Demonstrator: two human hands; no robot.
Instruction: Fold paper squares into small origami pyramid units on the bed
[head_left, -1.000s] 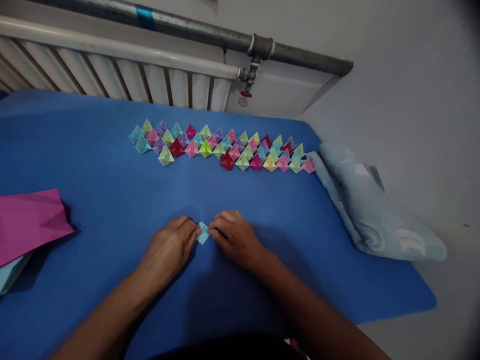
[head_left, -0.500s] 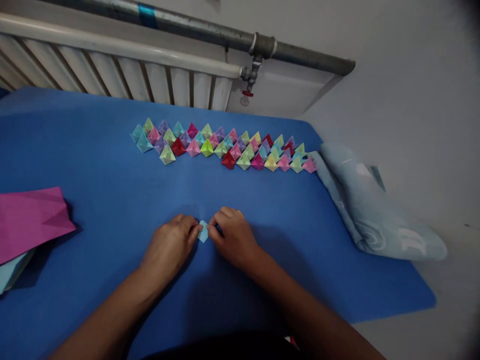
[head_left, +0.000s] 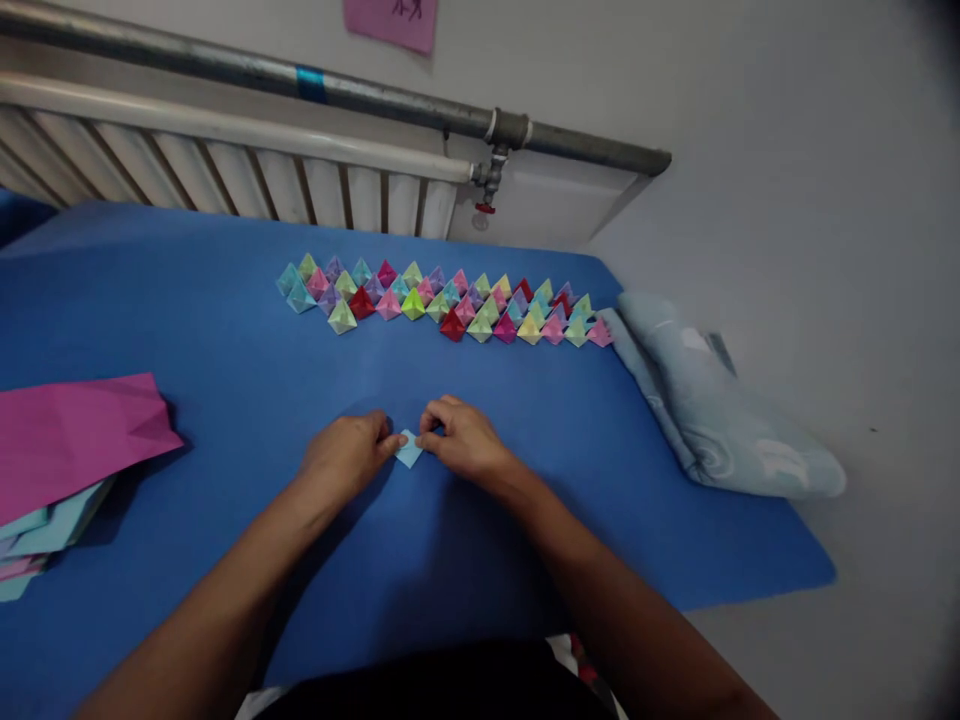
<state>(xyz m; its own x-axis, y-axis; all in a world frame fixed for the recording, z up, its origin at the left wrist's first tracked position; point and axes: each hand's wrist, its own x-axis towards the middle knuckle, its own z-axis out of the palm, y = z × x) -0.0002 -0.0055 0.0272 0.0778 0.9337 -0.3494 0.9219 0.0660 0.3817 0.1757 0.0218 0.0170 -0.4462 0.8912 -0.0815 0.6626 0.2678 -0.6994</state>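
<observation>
A small light-blue folded paper (head_left: 409, 452) lies on the blue tabletop (head_left: 247, 380) between my two hands. On its left corner presses the thumb of my left hand (head_left: 354, 447), with the other fingers curled behind. My right hand (head_left: 463, 437) pinches the paper's right edge between thumb and forefinger. Fingertips cover both side corners of the paper. Beyond the hands, several rows of folded paper pieces (head_left: 413, 304) in pink, green, blue, purple, red and yellow stand side by side.
At the left lies a stack of coloured paper with a magenta sheet (head_left: 75, 435) on top. A folded pale-blue blanket (head_left: 720, 400) rests on the table's right side. Behind the table are a white radiator (head_left: 277, 180), a metal pipe (head_left: 405, 105) and a valve (head_left: 491, 175).
The camera view has tilted up, so a pink note on the wall now shows. Both hands stay at the light-blue paper, with the right fingers slightly more raised.
</observation>
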